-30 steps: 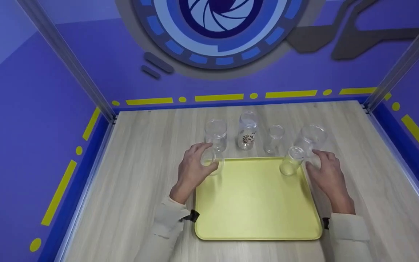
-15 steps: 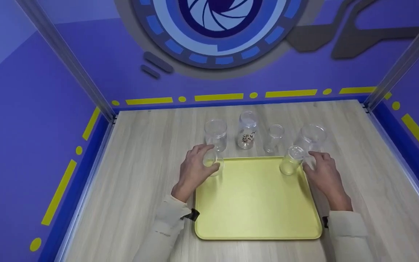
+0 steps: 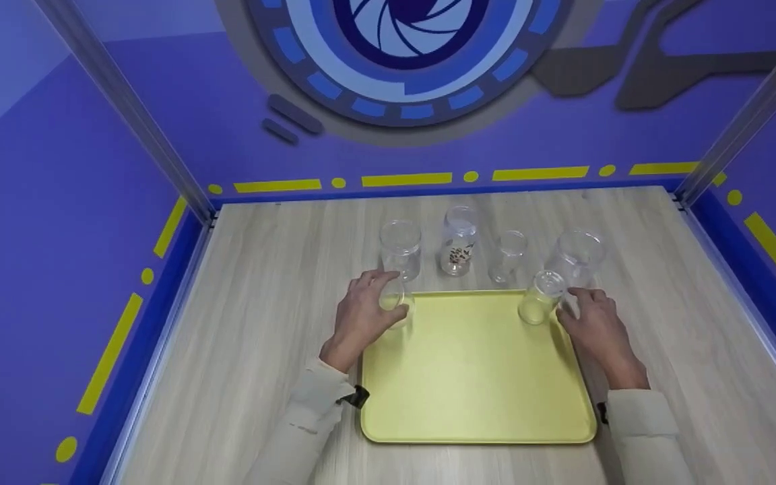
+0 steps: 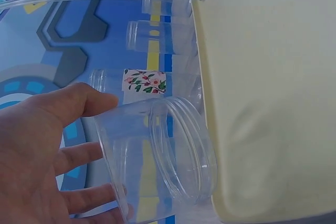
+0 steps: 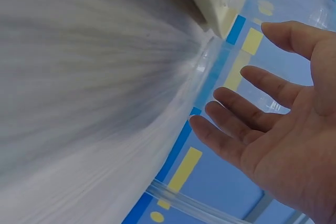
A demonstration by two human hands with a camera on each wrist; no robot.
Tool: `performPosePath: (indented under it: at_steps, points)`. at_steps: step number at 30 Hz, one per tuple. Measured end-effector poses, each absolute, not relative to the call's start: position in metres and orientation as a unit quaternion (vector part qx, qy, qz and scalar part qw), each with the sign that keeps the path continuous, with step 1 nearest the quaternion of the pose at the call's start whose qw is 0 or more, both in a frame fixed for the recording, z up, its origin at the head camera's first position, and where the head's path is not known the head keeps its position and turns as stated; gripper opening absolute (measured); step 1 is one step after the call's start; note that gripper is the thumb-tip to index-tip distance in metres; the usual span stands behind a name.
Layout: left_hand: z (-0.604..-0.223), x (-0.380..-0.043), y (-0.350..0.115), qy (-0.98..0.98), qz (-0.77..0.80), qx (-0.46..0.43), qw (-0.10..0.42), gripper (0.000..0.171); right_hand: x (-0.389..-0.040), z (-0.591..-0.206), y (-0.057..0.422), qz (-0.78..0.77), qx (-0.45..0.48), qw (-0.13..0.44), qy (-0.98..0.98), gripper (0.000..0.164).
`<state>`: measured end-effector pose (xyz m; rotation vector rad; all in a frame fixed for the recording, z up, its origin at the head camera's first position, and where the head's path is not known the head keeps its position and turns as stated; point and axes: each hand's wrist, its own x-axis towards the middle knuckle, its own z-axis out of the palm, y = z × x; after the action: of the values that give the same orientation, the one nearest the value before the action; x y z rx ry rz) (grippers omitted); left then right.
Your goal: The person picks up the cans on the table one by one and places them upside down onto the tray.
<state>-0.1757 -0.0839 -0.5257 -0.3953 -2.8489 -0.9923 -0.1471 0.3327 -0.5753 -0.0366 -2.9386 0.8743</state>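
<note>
My left hand (image 3: 363, 311) holds a clear plastic jar (image 4: 142, 156) over the far left corner of the yellow tray (image 3: 475, 377). In the left wrist view the thumb presses one side of the jar and the fingers lie behind it. Its threaded mouth faces the tray, tilted; whether its rim touches the tray I cannot tell. Another clear jar (image 3: 540, 298) stands mouth-down in the tray's far right corner. Beside that jar is my right hand (image 3: 597, 327), fingers parted and apart from it, and the right wrist view shows the bare palm (image 5: 299, 145).
Behind the tray stand a wide clear jar (image 3: 401, 249), a tall jar (image 3: 459, 242) with a flower print, a small slim jar (image 3: 508, 257) and another wide jar (image 3: 578, 252). Blue-purple panels (image 3: 388, 158) wall in the wood-grain table (image 3: 260, 283).
My left hand has come slightly down and to the right with the jar. My right hand has shifted a little left and toward me. The standing jars have stayed put.
</note>
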Motion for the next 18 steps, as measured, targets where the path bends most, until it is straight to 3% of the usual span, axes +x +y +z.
performPosePath:
  at_steps: [18]
  points:
    - [-0.531, -0.177, -0.082, -0.945, -0.304, -0.116, 0.04, 0.058, -0.15, -0.588, 0.333, 0.256, -0.001, 0.037, -0.966, 0.047]
